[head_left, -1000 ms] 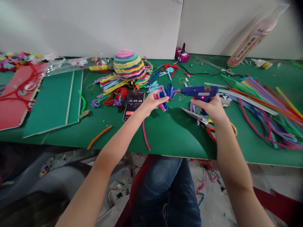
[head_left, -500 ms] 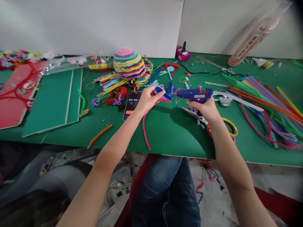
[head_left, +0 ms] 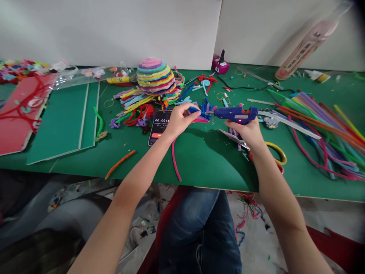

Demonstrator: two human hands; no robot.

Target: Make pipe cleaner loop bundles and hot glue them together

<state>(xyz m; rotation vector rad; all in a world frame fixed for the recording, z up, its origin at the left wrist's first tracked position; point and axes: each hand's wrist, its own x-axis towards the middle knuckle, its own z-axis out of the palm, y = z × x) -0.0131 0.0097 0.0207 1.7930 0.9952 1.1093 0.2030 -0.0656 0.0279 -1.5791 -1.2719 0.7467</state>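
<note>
My left hand (head_left: 182,118) pinches a blue pipe-cleaner piece (head_left: 195,110) between thumb and fingertips. Pink and purple pieces lie close by it. My right hand (head_left: 247,131) is wrapped round the handle of a blue glue gun (head_left: 234,113), whose small red light is lit. The gun's nozzle (head_left: 210,112) points left, at the edge of the blue pieces; whether it touches them cannot be made out. Under my left wrist lies a phone (head_left: 156,127) showing a timer. Below my right hand are scissors (head_left: 276,152) with yellow and red handles.
A striped rainbow dome (head_left: 155,76) stands behind my left hand, with coloured pieces around it. Many loose pipe cleaners (head_left: 325,129) spread at the right. Green boards (head_left: 65,118) lie left, an orange piece (head_left: 119,164) near the front edge. A pink bottle (head_left: 305,51) stands back right.
The blue piece in my left hand has tilted lower and flatter. The glue gun has shifted very slightly to the right with my right hand.
</note>
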